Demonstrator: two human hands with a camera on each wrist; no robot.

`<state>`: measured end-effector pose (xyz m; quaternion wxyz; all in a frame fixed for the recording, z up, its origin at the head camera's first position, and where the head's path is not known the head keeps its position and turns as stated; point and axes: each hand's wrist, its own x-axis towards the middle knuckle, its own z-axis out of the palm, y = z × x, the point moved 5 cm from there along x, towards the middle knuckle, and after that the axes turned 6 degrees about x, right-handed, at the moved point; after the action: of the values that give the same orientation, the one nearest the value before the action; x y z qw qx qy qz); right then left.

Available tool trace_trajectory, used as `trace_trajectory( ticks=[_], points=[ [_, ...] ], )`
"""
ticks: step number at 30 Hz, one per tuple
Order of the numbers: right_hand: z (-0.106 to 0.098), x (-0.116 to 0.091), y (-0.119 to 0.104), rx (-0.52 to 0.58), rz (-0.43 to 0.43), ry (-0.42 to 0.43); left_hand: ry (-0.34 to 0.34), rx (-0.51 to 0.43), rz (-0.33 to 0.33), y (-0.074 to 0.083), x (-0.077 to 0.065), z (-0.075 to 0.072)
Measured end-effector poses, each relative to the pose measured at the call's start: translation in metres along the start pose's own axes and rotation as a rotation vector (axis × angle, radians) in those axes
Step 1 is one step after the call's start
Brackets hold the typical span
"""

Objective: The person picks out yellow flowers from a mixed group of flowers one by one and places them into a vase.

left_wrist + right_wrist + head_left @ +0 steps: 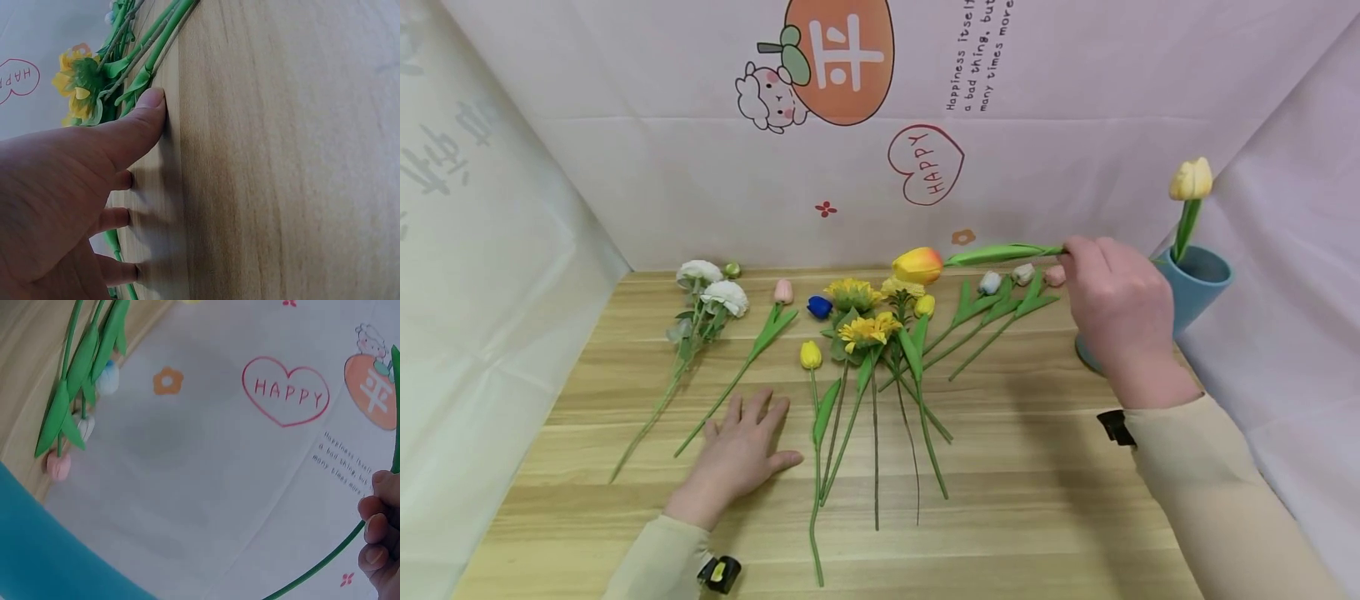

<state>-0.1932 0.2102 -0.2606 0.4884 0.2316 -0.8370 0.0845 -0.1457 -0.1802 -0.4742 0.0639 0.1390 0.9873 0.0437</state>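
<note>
My right hand (1120, 308) grips the green stem of an orange-yellow tulip (917, 266), held sideways above the table with its bloom pointing left. In the right wrist view the stem (325, 557) curves down past the fingers toward the blue vase (56, 544). That vase stands beside the hand in the head view, a cream tulip (1191, 180) upright in it. My left hand (737, 454) rests on the wooden table with fingers spread, between a pink tulip (783, 292) and a yellow tulip (810, 356). It holds nothing.
White ranunculus-like flowers (725, 297) lie at the left. Sunflower-like blooms (865, 332), a blue tulip (819, 307) and several stems spread over the middle. Pale tulips (990, 283) lie toward the back right. A printed white cloth (662, 192) hangs behind the table.
</note>
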Motion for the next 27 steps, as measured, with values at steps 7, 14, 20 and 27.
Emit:
trace_trajectory(
  ticks=[7, 14, 20, 27],
  points=[
    [-0.005, -0.003, 0.03, -0.038, 0.093, -0.013, 0.007, 0.003, 0.003, 0.0, 0.0, 0.0],
    [-0.009, -0.009, 0.064, -0.01, 0.261, -0.073, 0.004, -0.003, 0.001, 0.0, 0.0, -0.001],
    [-0.013, -0.019, 0.088, 0.02, 0.373, -0.101, -0.005, -0.007, -0.004, 0.0, 0.0, 0.0],
    [-0.016, -0.034, 0.11, -0.027, 0.509, -0.094, -0.002, -0.002, 0.001, 0.001, 0.0, -0.002]
  ],
)
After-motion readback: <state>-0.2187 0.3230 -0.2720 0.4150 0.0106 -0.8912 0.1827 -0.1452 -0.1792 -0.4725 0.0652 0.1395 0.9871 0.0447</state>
